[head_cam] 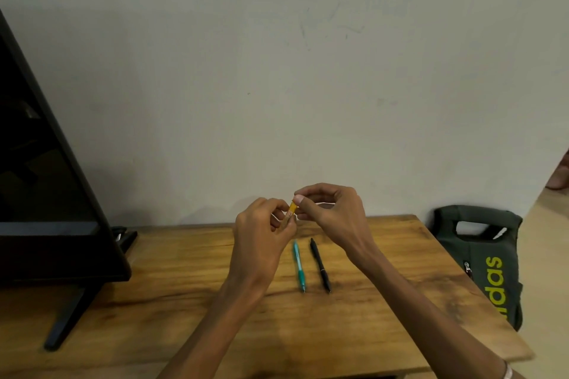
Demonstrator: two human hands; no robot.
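1. The short yellow barrel (292,208) is held in the air between both hands, above the far middle of the worktop (184,286) and in front of the wall (277,71). It is tilted, with its upper end leaning to the right.
2. The left hand (261,234) has its fingers curled round the barrel's lower end and hides most of it.
3. The right hand (331,209) pinches the upper end between thumb and forefinger, with the other fingers curled above the palm. The two hands meet at the barrel, both clamped on it.
4. A thin white strand (324,203) shows inside the right hand's curl. What it is cannot be told.
5. Just below the hands, a teal pen (298,266) and a black pen (320,264) lie on the wood. They are side by side, near each other but not touching, with their tips pointing toward the person.
6. A white band (508,374) circles the right wrist at the bottom edge of the view.
7. A dark screen (46,178) stands at the left of the worktop on a black foot (67,317).
8. A dark green bag (483,258) with yellow-green lettering sits beyond the worktop's right edge, against the wall.
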